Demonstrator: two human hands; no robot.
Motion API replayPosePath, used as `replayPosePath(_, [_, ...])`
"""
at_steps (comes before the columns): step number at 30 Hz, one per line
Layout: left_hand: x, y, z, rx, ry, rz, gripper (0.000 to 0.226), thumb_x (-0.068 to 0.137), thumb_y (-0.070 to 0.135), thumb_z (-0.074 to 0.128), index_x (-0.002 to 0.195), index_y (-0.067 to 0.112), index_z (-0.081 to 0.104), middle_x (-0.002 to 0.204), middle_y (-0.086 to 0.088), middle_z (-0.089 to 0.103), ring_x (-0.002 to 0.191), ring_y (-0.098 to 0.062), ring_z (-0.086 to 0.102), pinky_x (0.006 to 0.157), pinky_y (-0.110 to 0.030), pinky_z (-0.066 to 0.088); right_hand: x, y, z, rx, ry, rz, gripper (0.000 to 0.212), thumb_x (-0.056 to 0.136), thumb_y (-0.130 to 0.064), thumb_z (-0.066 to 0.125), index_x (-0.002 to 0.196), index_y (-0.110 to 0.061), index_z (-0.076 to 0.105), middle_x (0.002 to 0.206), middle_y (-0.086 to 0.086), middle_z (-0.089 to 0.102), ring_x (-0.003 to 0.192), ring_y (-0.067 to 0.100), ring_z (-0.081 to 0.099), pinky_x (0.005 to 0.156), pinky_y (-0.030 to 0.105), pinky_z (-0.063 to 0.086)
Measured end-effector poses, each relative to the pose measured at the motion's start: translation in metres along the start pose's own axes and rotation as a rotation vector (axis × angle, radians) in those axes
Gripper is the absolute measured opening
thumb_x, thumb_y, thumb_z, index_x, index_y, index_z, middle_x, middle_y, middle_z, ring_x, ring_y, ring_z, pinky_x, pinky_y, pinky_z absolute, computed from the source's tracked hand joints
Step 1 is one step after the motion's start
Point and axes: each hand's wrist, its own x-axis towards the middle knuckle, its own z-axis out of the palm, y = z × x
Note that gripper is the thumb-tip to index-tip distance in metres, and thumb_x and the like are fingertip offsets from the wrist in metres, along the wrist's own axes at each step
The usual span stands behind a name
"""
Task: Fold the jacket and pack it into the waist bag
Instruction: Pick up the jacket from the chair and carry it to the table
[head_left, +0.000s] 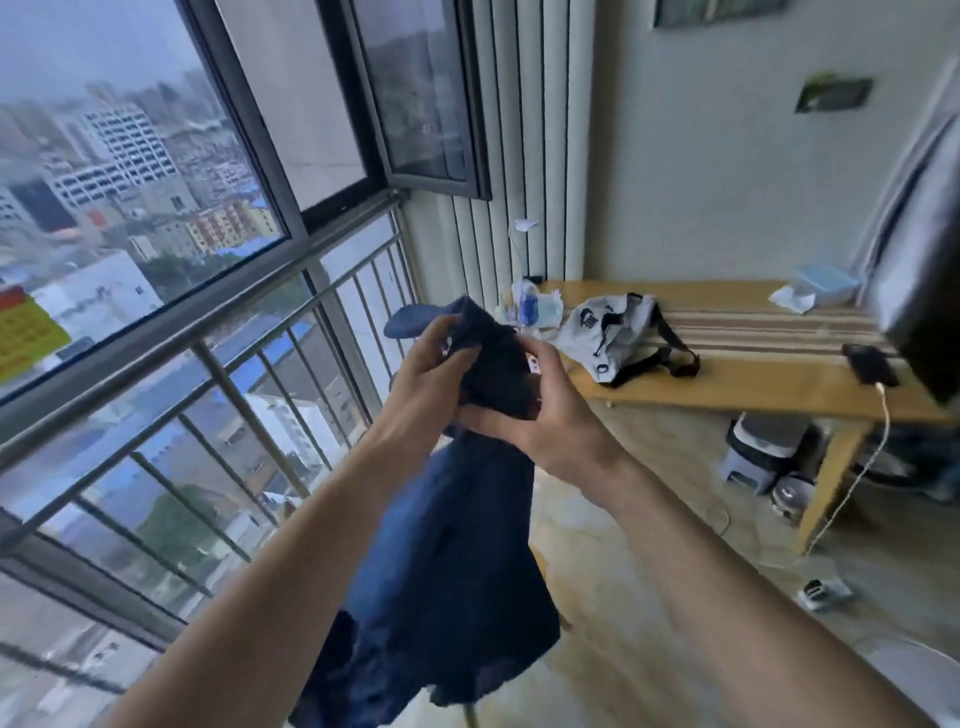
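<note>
Jacket (457, 545) held in mid-air, clear of any tabletop, in front of window railing (218, 384). Left hand (431, 369) clenched on bunched upper cloth, fingers curled over the top. Right hand (540, 410) pinching the same bundle from the right side, thumb across the fabric. Lower part of jacket hanging loose and unfolded below both hands, likely so gravity straightens it while the top gets gathered. Waist bag (608, 332) lying on wooden tabletop (753, 384), toward its left end, strap trailing to the near edge, apart from both hands. Whether the bag is unzipped: cannot tell. Phone (872, 364) with cable near the right end. Folding judged at an early stage; packing not yet begun.
</note>
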Motion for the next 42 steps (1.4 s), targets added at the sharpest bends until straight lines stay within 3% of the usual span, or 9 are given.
replayPosePath(4, [-0.036, 0.058, 0.06, -0.22, -0.258, 0.071, 0.033, 0.095, 0.014, 0.054, 0.127, 0.014, 0.06, 0.112, -0.016, 0.073, 0.094, -0.033, 0.073, 0.08, -0.041, 0.062, -0.022, -0.04, -0.048, -0.024, 0.145, -0.163, 0.056, 0.075, -0.035, 0.084, 0.123, -0.029, 0.055, 0.114, 0.001, 0.075, 0.107, 0.02, 0.071, 0.096, 0.048, 0.055])
replayPosePath(7, [-0.05, 0.08, 0.089, -0.141, -0.289, 0.169, 0.038, 0.088, 0.008, 0.052, 0.125, 0.008, 0.058, 0.112, -0.02, 0.068, 0.089, -0.031, 0.071, 0.08, -0.036, 0.062, -0.039, -0.069, -0.085, -0.079, 0.203, -0.22, 0.01, 0.094, -0.018, 0.065, 0.103, -0.024, 0.068, 0.099, -0.001, 0.076, 0.089, 0.01, 0.07, 0.087, 0.034, 0.058])
replayPosePath(12, [-0.054, 0.075, 0.126, 0.681, 0.055, 0.645, 0.057, 0.077, 0.013, 0.065, 0.132, 0.029, 0.056, 0.12, 0.006, 0.069, 0.11, -0.017, 0.064, 0.094, -0.042, 0.054, -0.068, -0.095, -0.148, -0.153, 0.303, -0.251, 0.019, 0.1, -0.012, 0.052, 0.106, -0.014, 0.07, 0.097, 0.001, 0.074, 0.089, 0.014, 0.068, 0.08, 0.027, 0.053])
replayPosePath(16, [-0.028, 0.045, 0.152, 1.011, -0.034, 0.47, 0.108, 0.064, 0.054, 0.084, 0.153, 0.03, 0.028, 0.149, -0.001, 0.048, 0.133, -0.026, 0.043, 0.107, -0.046, 0.043, -0.093, -0.116, -0.187, -0.176, 0.295, -0.315, 0.023, 0.098, 0.0, 0.049, 0.096, -0.012, 0.068, 0.083, -0.006, 0.069, 0.077, 0.004, 0.064, 0.071, 0.015, 0.049])
replayPosePath(19, [-0.005, 0.011, 0.179, 1.137, -0.184, 0.232, 0.061, 0.071, 0.057, 0.077, 0.117, 0.02, 0.063, 0.102, -0.007, 0.071, 0.1, -0.032, 0.067, 0.081, -0.041, 0.055, -0.106, -0.127, -0.219, -0.342, 0.298, -0.352, 0.021, 0.094, 0.001, 0.053, 0.102, -0.013, 0.068, 0.094, 0.0, 0.073, 0.088, 0.009, 0.067, 0.08, 0.021, 0.053])
replayPosePath(23, [0.01, 0.003, 0.197, 0.868, -0.259, 0.249, 0.013, 0.091, 0.029, 0.07, 0.085, 0.02, 0.063, 0.077, 0.001, 0.061, 0.075, -0.018, 0.06, 0.063, -0.025, 0.045, -0.122, -0.121, -0.298, -0.833, 0.469, -0.27, 0.014, 0.096, -0.011, 0.055, 0.097, -0.019, 0.066, 0.089, -0.005, 0.07, 0.089, 0.017, 0.065, 0.079, 0.034, 0.051])
replayPosePath(29, [0.033, 0.054, 0.226, 0.745, -0.369, 0.467, 0.03, 0.083, 0.045, 0.075, 0.085, 0.015, 0.071, 0.081, -0.013, 0.072, 0.079, -0.031, 0.069, 0.074, -0.046, 0.055, -0.138, -0.092, -0.389, -0.995, 0.736, -0.035, 0.014, 0.096, -0.021, 0.055, 0.098, -0.022, 0.069, 0.09, 0.008, 0.071, 0.09, 0.036, 0.065, 0.063, 0.035, 0.041])
replayPosePath(36, [0.093, 0.086, 0.235, 0.875, -0.44, 0.565, 0.042, 0.077, 0.053, 0.081, 0.083, 0.012, 0.076, 0.081, -0.016, 0.074, 0.066, -0.023, 0.064, 0.064, -0.04, 0.051, -0.128, -0.104, -0.391, -1.067, 0.672, -0.177, 0.026, 0.077, -0.054, 0.078, 0.08, -0.033, 0.062, 0.07, -0.013, 0.065, 0.07, 0.013, 0.062, 0.06, 0.03, 0.045])
replayPosePath(42, [0.18, 0.084, 0.209, 0.865, -0.55, 0.577, 0.04, 0.081, 0.046, 0.08, 0.072, 0.009, 0.069, 0.06, -0.003, 0.06, 0.056, -0.013, 0.05, 0.06, -0.035, 0.044, -0.073, -0.066, -0.441, -1.475, 0.392, 0.583, 0.032, 0.077, -0.03, 0.081, 0.061, -0.018, 0.057, 0.07, 0.001, 0.059, 0.07, 0.023, 0.062, 0.056, 0.031, 0.046])
